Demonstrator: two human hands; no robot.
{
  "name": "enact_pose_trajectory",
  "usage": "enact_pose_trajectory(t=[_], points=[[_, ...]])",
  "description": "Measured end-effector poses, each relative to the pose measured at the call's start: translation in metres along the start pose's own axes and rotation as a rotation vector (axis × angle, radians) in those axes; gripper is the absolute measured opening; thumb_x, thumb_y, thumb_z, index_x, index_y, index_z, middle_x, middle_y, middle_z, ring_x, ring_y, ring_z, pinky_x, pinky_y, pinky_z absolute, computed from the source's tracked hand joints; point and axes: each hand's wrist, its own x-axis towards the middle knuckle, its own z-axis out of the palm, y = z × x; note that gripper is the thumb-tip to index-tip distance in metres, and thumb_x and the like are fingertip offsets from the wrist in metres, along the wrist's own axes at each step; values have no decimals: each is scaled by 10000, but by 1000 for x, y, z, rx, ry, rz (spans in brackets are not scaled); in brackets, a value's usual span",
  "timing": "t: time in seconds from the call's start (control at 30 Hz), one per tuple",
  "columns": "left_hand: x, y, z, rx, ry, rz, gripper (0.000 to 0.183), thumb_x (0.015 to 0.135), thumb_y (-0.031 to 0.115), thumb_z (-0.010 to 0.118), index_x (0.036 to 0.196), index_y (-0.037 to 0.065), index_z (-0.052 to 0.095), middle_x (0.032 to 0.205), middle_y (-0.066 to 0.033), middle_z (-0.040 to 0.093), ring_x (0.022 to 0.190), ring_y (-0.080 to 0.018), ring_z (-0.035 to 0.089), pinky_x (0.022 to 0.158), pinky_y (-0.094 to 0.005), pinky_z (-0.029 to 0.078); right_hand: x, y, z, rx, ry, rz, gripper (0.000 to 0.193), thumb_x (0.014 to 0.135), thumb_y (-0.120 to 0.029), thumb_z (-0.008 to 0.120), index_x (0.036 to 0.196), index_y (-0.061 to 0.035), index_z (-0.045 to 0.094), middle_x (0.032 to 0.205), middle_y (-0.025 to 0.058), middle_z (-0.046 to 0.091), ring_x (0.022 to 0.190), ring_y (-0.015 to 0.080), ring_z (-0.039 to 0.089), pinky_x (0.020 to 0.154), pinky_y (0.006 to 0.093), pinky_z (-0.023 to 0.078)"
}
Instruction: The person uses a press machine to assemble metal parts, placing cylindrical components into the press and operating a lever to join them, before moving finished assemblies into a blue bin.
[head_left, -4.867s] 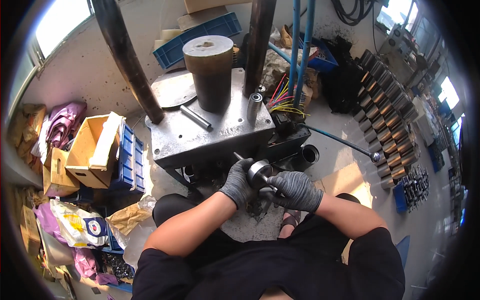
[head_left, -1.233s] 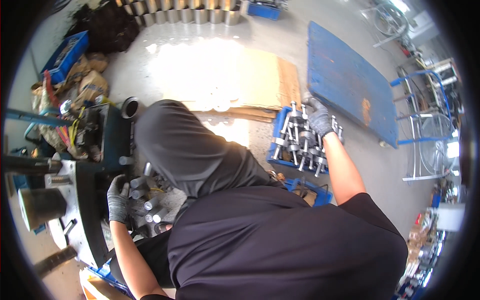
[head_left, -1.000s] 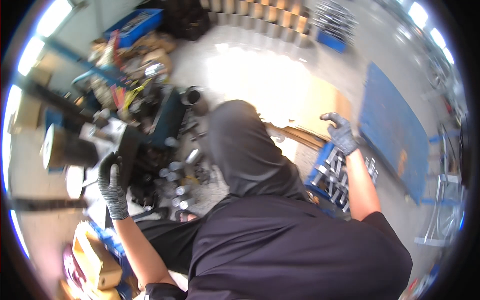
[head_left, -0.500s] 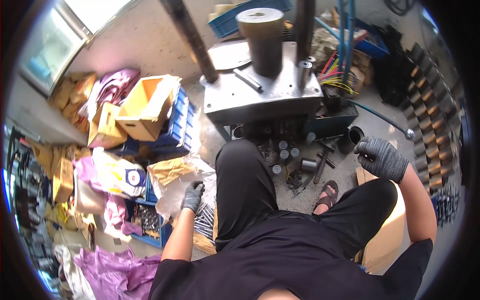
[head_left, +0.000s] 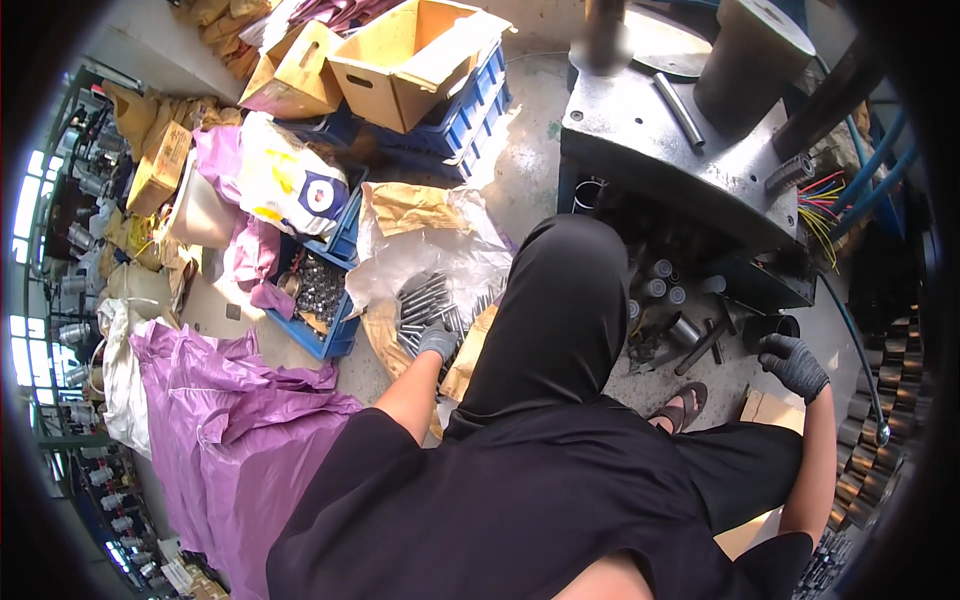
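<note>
My left hand (head_left: 437, 342), in a grey knit glove, reaches down to a pile of slim metal rods (head_left: 424, 300). The rods lie in an opened carton (head_left: 383, 335) with a clear plastic liner (head_left: 385, 262) beside my left knee. The fingertips touch the pile and blend into it, so their grip is hidden. My right hand (head_left: 795, 367), gloved alike, hovers by my right knee with its fingers curled in. Whatever it may hold cannot be made out. Close to it stands a dark open cylinder (head_left: 768, 332) on the floor.
Ahead to the right is a steel press table (head_left: 640, 130) with a loose metal tube (head_left: 679, 110) and thick posts. Blue crates (head_left: 470, 120) bearing cardboard boxes (head_left: 400, 80) stand front left. A purple sheet (head_left: 240, 430) lies at left. Stacked metal cylinders (head_left: 880, 430) line the right.
My view has swung left, toward the rods. The left hand has moved from the carton's liner edge down onto the rods. The right hand stays raised and curled, now lower beside the knee.
</note>
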Motion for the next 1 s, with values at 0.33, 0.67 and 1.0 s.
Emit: enact_pose_trajectory(t=[0.33, 0.67, 1.0], points=[[3, 70, -2, 55, 188, 132, 557, 872, 324, 697, 1360, 75, 598, 1297, -211, 661, 1189, -378, 642, 1012, -459, 507, -8, 18, -1, -12, 40, 285, 338, 902, -87, 665, 1220, 30, 660, 875, 78, 689, 707, 156, 663, 628, 317, 552], [45, 101, 24, -122, 14, -124, 869, 811, 448, 740, 1514, 35, 439, 1360, -297, 613, 1297, -414, 589, 1090, -447, 469, -18, 30, -10, 20, 95, 193, 317, 936, -116, 687, 1197, 64, 668, 980, 97, 729, 828, 162, 680, 758, 334, 563], [111, 49, 61, -53, 105, 69, 431, 828, 191, 734, 1210, 6, 661, 1137, -207, 727, 1067, -304, 705, 931, -386, 537, -18, 31, -14, -393, 134, 107, 410, 889, -289, 695, 1233, -66, 694, 1132, 178, 738, 1050, 323, 702, 949, 411, 541]])
